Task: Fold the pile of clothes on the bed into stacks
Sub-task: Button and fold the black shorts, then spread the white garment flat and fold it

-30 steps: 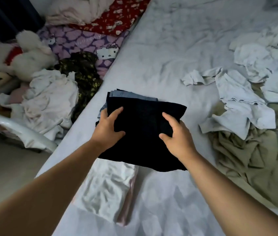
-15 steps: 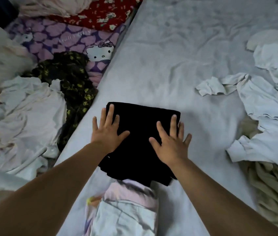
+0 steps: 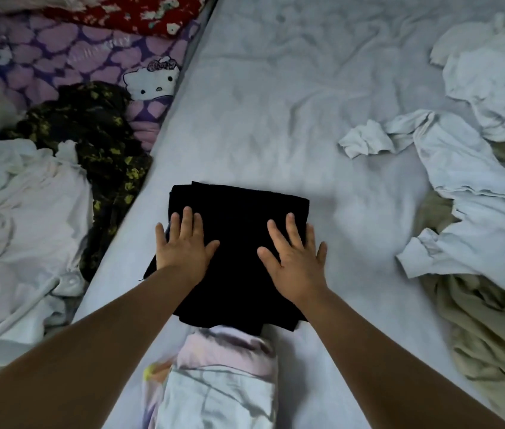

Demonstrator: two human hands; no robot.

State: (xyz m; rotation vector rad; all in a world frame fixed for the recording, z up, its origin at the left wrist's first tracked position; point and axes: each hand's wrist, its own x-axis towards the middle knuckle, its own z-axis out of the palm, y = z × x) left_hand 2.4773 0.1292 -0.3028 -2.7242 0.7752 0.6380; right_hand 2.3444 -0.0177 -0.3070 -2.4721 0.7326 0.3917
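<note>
Pressing down on a folded black garment [image 3: 239, 236] with both hands is what's going on here: the left hand [image 3: 183, 246] is lying flat on its left side and the right hand [image 3: 294, 258] is lying flat on its right side, fingers straight and spread, nothing gripped by either. The garment is sitting on the bed [image 3: 276, 103] near the left edge, and its near end is overlapping a pale folded stack [image 3: 217, 376] closer to the person. The unfolded pile [image 3: 477, 181], mostly white stuff with an olive piece [image 3: 492, 320] under it, is sprawling over the right side of the bed, so I'd say most of the task is still waiting. What's worrying me: the black piece is looking a bit ragged along the near and left edges, layers poking out unevenly, so if the hands are lifting off without squaring it, the fold is probably going to spring open. It's also lying pretty near the bed edge, right above the heap of laundry [image 3: 22, 218] and a dark yellow-print cloth [image 3: 96, 144] down on the left, so a careless shove sideways could be sending it over the side into that mess. And since it's half resting on the pale stack, dragging it could be pulling that stack's top layer askew. Can't tell if there's anything under the black piece.
</note>
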